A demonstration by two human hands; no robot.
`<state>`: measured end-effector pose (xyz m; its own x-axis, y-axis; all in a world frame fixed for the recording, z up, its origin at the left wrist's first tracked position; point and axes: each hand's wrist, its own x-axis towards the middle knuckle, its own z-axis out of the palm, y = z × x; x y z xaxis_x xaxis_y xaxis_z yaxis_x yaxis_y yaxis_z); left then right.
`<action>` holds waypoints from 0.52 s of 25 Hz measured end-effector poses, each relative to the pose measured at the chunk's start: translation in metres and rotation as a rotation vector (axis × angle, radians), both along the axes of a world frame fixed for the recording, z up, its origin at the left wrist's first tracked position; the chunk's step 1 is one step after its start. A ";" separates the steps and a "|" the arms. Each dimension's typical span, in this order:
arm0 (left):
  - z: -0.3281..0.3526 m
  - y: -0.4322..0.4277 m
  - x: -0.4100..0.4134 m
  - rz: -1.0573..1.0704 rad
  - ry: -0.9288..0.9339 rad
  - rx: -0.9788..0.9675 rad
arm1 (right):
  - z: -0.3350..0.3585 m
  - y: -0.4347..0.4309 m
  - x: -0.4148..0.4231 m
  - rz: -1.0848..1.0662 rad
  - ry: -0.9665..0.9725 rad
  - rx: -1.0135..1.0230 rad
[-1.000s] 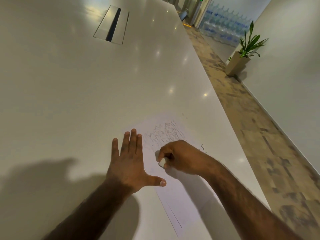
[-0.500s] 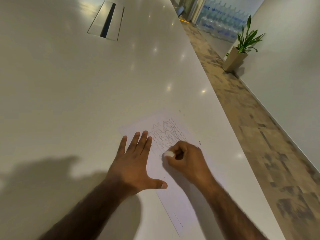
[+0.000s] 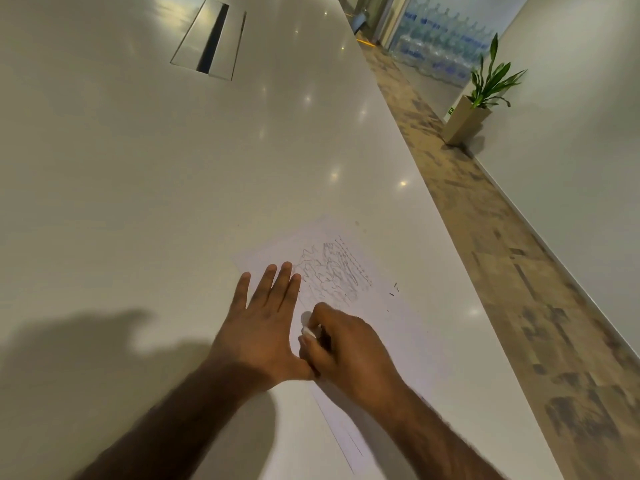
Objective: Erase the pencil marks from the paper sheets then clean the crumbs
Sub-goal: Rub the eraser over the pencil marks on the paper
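White paper sheets (image 3: 408,327) lie stacked on the white table near its right edge. Grey pencil scribbles (image 3: 334,273) cover the upper part of the top sheet. My left hand (image 3: 263,327) lies flat with fingers spread on the sheet's left side, pinning it. My right hand (image 3: 346,351) is closed on a small white eraser (image 3: 308,331), whose tip touches the paper just below the scribbles. A few dark crumbs (image 3: 393,292) lie on the table right of the scribbles.
The long white table (image 3: 173,185) has a metal cable hatch (image 3: 211,38) far up. Its right edge drops to a patterned floor. A potted plant (image 3: 479,102) and several water bottles (image 3: 440,46) stand by the wall.
My right hand with the eraser moved up to the scribbles' lower edge, then back down toward me and close to my left thumb. My left hand stayed pressed flat on the sheet.
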<state>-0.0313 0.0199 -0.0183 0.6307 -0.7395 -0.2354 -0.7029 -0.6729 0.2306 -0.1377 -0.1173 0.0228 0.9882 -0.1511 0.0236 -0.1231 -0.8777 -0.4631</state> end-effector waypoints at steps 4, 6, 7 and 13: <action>0.003 -0.002 0.001 -0.002 0.035 0.041 | 0.011 -0.043 0.017 -0.248 -0.031 -0.121; 0.002 0.000 0.000 -0.005 0.028 0.018 | 0.008 -0.040 0.020 -0.275 -0.037 -0.075; 0.001 0.001 -0.001 -0.010 0.020 0.003 | 0.001 -0.023 0.017 -0.186 -0.058 -0.064; -0.001 0.000 0.001 -0.010 0.033 0.006 | 0.008 -0.054 0.019 -0.298 -0.047 -0.153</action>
